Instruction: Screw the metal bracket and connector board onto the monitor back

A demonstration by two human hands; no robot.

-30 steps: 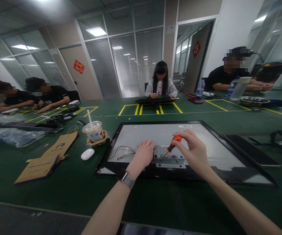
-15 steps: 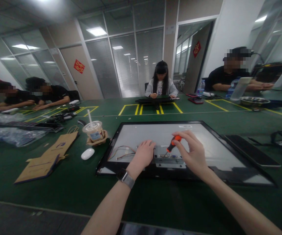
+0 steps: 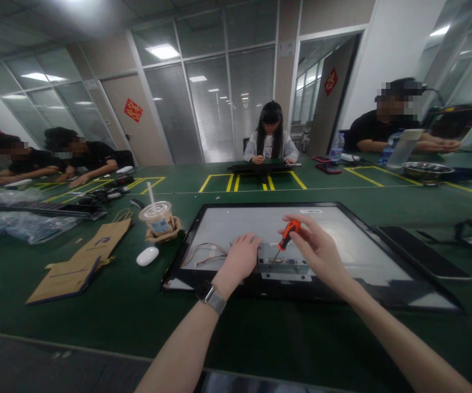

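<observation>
My right hand (image 3: 321, 248) grips an orange-and-black screwdriver (image 3: 289, 234) between thumb and fingers. Its thin shaft slants down to the left, with the tip at a metal bracket (image 3: 287, 275) that has connector ports along it. The bracket sits near the front edge of a flat display panel (image 3: 236, 218) with a black frame and a grey back, lying on the table. My left hand (image 3: 242, 255) rests on the panel just left of the bracket, its fingers laid down and its fingertips at the bracket's edge. Thin loose wires (image 3: 209, 254) lie on the panel to its left.
Left of the panel are a white mouse (image 3: 148, 256), an iced drink cup (image 3: 157, 218) in a cardboard holder and a brown paper bag (image 3: 84, 262). A black slab (image 3: 424, 254) lies to the right. Several people sit around the green table (image 3: 121, 322).
The screwdriver has shifted slightly left and its handle is turned a little, with my right fingers moved around it. My left hand stays in the same place.
</observation>
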